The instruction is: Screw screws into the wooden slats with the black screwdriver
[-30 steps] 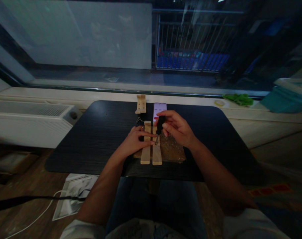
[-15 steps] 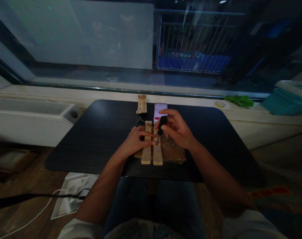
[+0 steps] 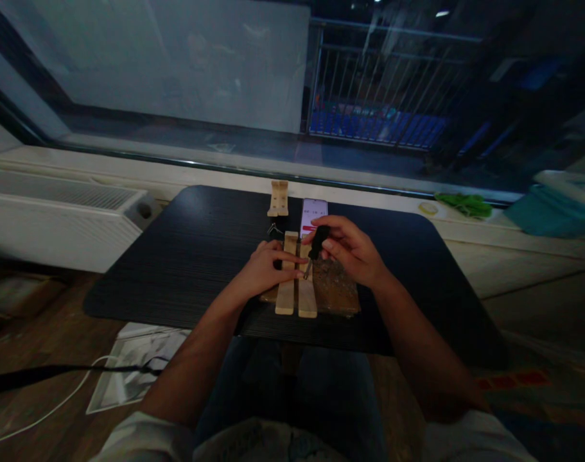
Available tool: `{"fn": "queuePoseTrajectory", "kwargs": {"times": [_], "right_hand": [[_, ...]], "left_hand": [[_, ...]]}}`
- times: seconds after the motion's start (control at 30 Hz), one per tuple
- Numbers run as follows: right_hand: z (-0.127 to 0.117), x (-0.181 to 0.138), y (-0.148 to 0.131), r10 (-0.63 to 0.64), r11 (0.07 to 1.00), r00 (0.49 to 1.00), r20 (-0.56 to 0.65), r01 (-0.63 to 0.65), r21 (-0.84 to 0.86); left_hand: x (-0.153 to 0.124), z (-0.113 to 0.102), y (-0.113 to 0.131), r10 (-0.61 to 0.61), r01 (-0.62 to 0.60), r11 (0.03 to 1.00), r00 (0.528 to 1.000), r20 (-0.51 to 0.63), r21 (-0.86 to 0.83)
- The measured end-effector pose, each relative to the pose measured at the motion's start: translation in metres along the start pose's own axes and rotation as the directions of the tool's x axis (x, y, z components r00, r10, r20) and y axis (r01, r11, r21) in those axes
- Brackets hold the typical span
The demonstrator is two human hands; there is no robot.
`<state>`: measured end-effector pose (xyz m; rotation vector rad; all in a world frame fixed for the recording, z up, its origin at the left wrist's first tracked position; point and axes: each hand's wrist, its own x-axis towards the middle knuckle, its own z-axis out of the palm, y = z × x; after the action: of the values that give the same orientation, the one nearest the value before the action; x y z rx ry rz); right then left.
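Two pale wooden slats (image 3: 296,295) lie side by side on a brown board (image 3: 338,294) on the black table (image 3: 186,256). My left hand (image 3: 263,273) rests on the left slat, its fingers stretched across toward the middle. My right hand (image 3: 352,250) is closed round a short black-handled screwdriver (image 3: 317,240), tip down at the slats beside my left fingertips. A lit phone (image 3: 314,215) lies just beyond my hands.
A small wooden piece (image 3: 279,197) and a little metal part (image 3: 273,229) lie at the table's far side. A white radiator (image 3: 56,212) stands left, a window sill with green stuff (image 3: 465,204) and a teal container (image 3: 552,208) right. Papers and cables lie on the floor at the left.
The view has shifted slightly; my hands and the screwdriver stay at the same place on the slats, the screwdriver now tilted a little more.
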<state>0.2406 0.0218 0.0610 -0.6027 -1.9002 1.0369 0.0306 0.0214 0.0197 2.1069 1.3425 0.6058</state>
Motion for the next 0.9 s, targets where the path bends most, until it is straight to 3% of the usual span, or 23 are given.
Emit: {"fn": "queuePoseTrajectory", "kwargs": {"times": [0.47, 0.9], "right_hand": [[0.0054, 0.0002, -0.0006, 0.038, 0.999, 0.995, -0.094, -0.035, 0.037], [0.0083, -0.0012, 0.0053, -0.054, 0.998, 0.992, -0.114, 0.056, 0.018]], "left_hand": [[0.0020, 0.0028, -0.0012, -0.003, 0.002, 1.000, 1.000, -0.016, -0.027], [0.0010, 0.0014, 0.0021, 0.000, 0.000, 1.000, 1.000, 0.000, -0.011]]}}
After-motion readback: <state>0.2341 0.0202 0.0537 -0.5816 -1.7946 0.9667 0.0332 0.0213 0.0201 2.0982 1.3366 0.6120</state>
